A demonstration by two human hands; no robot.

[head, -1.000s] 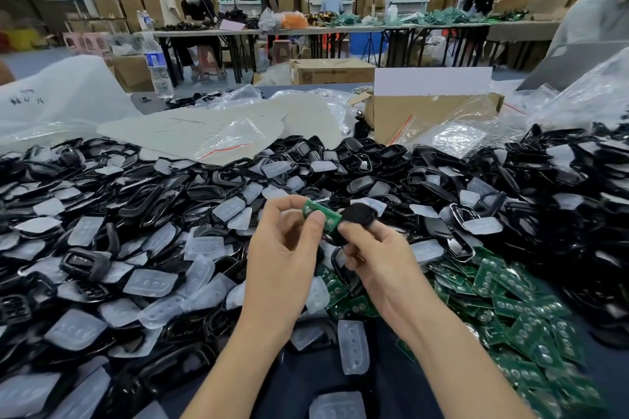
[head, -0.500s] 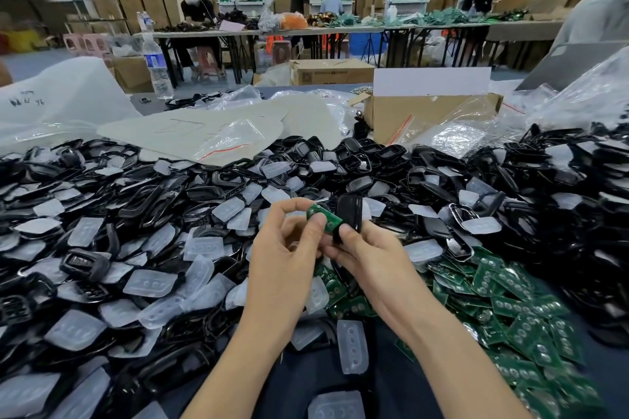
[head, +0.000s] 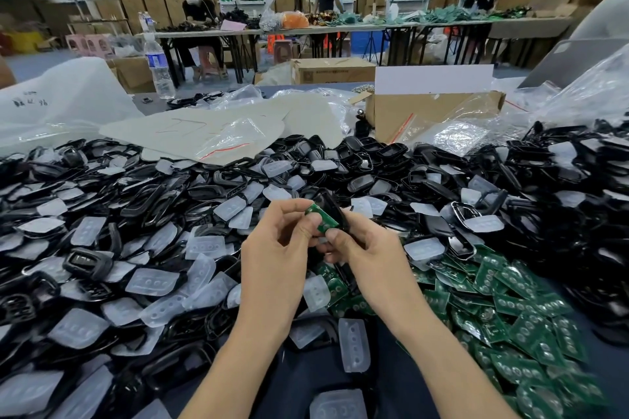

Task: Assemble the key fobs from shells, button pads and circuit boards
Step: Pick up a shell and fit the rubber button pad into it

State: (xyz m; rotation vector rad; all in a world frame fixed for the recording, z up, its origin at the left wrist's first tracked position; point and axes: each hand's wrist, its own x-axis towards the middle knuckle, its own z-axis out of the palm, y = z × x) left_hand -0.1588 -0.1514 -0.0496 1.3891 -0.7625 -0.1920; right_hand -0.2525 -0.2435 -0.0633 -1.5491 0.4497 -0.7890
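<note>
Most of the shell (head: 333,205) is hidden: you see only its dark upper edge behind the circuit board (head: 321,218), and what lies inside it cannot be made out. Your right hand's (head: 372,250) fingers curl under the shell out of sight, gripping it, with the thumb tip on the board's lower end. Your left hand (head: 274,250) pinches the board's upper left end between thumb and forefinger. The board lies tilted across the shell's open face, between your 2 thumbs. Below, the loose green boards (head: 517,303) heap to your right, and clear button pads (head: 152,282) are mixed with black shells to your left. The lower-right corner is blurred.
</note>
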